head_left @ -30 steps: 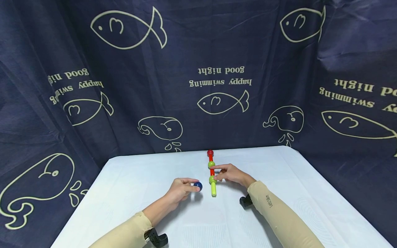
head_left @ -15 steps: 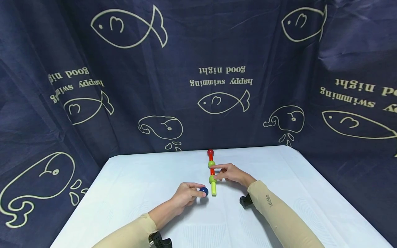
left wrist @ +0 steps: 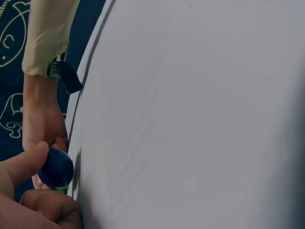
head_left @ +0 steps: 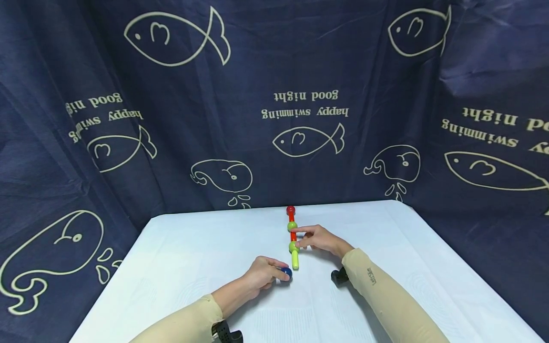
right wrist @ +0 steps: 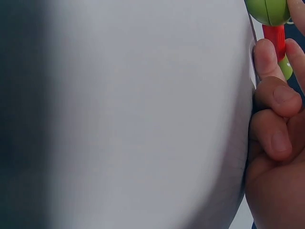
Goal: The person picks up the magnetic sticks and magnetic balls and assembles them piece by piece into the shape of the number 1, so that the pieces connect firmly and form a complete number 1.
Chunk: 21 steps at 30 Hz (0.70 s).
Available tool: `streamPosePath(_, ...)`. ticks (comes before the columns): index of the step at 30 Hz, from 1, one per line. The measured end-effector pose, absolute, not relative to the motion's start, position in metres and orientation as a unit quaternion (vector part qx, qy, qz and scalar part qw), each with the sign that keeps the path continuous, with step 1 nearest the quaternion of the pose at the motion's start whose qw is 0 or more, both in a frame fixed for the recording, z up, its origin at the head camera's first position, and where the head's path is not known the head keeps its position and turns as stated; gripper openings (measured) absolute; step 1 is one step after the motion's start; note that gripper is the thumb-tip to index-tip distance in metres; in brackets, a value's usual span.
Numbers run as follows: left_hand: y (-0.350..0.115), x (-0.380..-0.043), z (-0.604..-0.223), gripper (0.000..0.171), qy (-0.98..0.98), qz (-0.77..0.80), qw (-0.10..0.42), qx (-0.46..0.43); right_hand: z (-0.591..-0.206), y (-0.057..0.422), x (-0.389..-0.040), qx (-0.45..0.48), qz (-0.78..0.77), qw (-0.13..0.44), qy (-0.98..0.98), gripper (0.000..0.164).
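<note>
A toy ball-and-stick chain (head_left: 295, 259) lies in line away from me on the white table: a red ball (head_left: 290, 210) at the far end, red sticks, two green balls and a lime-green stick at the near end. Thumb and index finger of my left hand (head_left: 261, 274) pinch a dark blue ball (left wrist: 56, 169), low over the cloth, just left of and below the lime stick's near end. From the right, my right hand (head_left: 319, 239) holds the chain, index finger at the farther green ball, thumb at the nearer green ball (right wrist: 270, 10); its other fingers are curled.
The table (head_left: 206, 238) has a white cloth. Behind it and at both sides hangs a navy curtain (head_left: 257, 71) with fish and whale drawings. Each wrist wears a black camera mount (head_left: 340, 277).
My left hand has carried the blue ball right and nearer to me, from beside the chain to just below the lime stick's end. The right hand and the chain have stayed put.
</note>
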State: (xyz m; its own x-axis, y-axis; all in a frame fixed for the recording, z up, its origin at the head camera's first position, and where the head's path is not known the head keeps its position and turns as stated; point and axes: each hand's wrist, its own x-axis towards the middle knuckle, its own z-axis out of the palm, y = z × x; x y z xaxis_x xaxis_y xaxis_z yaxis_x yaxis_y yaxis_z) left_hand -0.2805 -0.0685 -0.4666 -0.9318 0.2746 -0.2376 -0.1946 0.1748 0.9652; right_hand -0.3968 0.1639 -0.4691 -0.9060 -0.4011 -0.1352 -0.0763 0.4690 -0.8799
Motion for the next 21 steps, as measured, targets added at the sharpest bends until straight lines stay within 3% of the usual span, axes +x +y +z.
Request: streamPosePath(21,-0.0600,-0.2768,-0.4657,0.032,0.798,0.585,0.143,-0.010,-0.4661,0.1650,-0.3934,-0.140,-0.497,0.165,0.840,0.058)
